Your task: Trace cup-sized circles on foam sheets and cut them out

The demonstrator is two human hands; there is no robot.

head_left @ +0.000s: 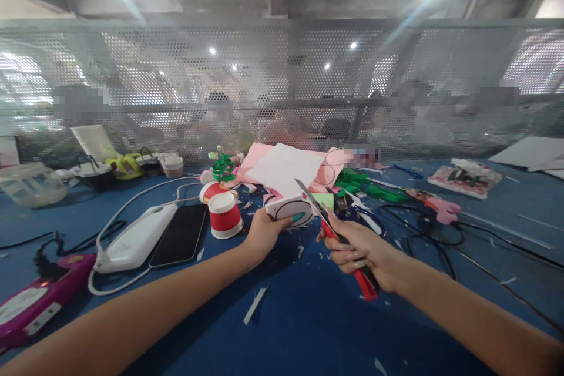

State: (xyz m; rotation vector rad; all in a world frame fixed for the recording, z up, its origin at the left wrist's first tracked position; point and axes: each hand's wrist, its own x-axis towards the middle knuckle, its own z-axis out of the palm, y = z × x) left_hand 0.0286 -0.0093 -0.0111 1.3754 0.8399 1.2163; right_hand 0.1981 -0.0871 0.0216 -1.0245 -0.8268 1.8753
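Observation:
In my left hand (pixel 263 237) is a white piece of paper (pixel 281 209) with a dark circle outline and a small red mark drawn on it, pinched under the thumb. My right hand (pixel 363 251) is wrapped round a utility knife (pixel 332 233) with a red-and-black handle. Its blade points up and left, close to the paper's right edge; I cannot tell if they touch. Left of my left hand stand a red-and-white paper cup (pixel 224 215) and a second cup (pixel 212 191) lying tilted behind it.
White (pixel 286 167) and pink sheets (pixel 253 158) lie behind my hands. To the left are a phone (pixel 180 235), a white power bank (pixel 136 238) and a purple power strip (pixel 44 299). A pink glue gun (pixel 443 210) and black cables lie right. A perforated metal screen (pixel 282 82) stands behind the table.

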